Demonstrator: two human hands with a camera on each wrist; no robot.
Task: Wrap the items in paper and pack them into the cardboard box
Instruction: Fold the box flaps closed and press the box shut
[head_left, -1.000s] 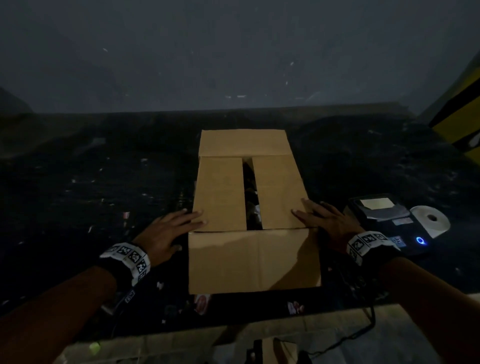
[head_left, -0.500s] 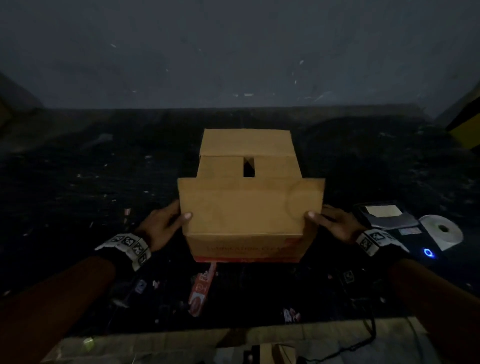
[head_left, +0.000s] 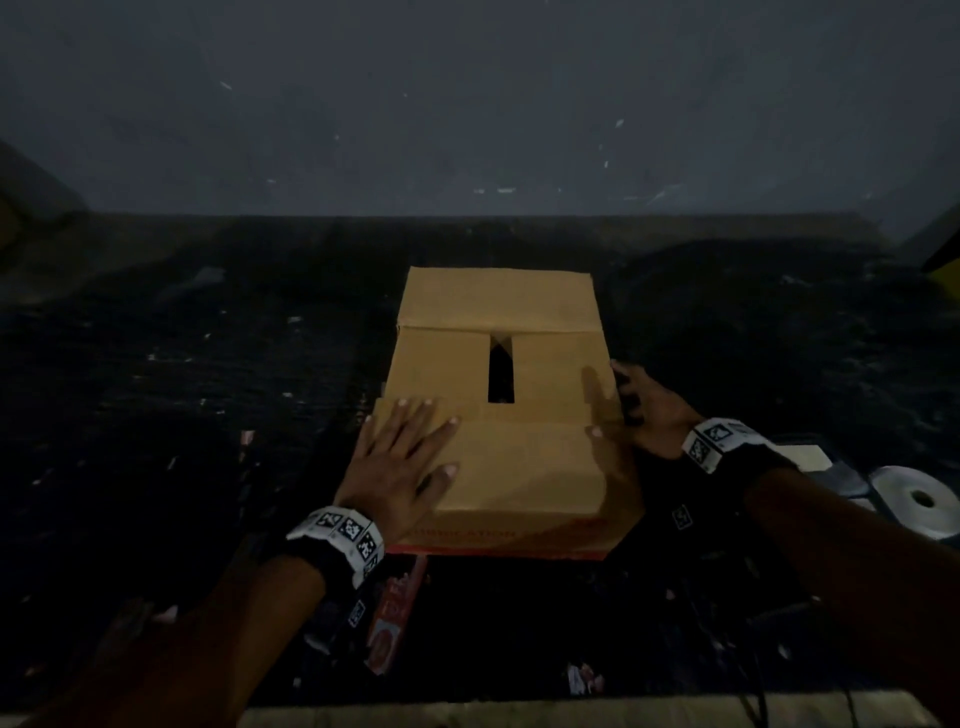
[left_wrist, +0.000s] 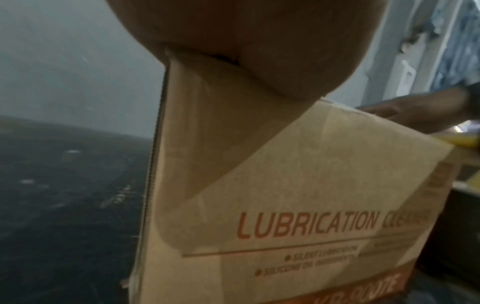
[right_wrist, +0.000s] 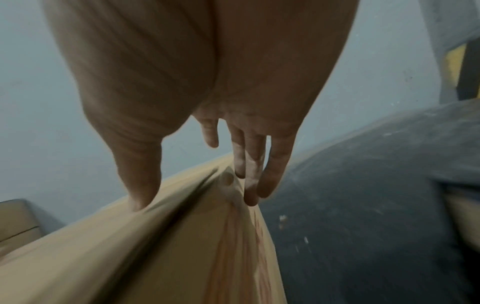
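Note:
The brown cardboard box (head_left: 524, 467) stands mid-table with its two side flaps folded in, a dark slit (head_left: 501, 374) between them. Its near flap lies folded down over them. The far flap (head_left: 498, 296) still lies open toward the wall. My left hand (head_left: 410, 441) presses flat on the near flap's left part, fingers spread. My right hand (head_left: 639, 410) is at the box's right edge, thumb on the flap, fingers (right_wrist: 249, 164) straight down the side wall. The left wrist view shows the box front (left_wrist: 311, 185) printed "LUBRICATION". The contents are hidden; no wrapping paper shows.
A white roll (head_left: 919, 499) and a dark device with a white sheet (head_left: 810, 457) sit right of the box, behind my right wrist. A red packet (head_left: 395, 613) lies on the dark table in front of the box. The table's front edge (head_left: 519, 714) runs along the bottom.
The near flap, hanging down a second ago and raised half a second ago, now lies folded flat on the box. My left hand moved onto it; my right hand slid along the right edge.

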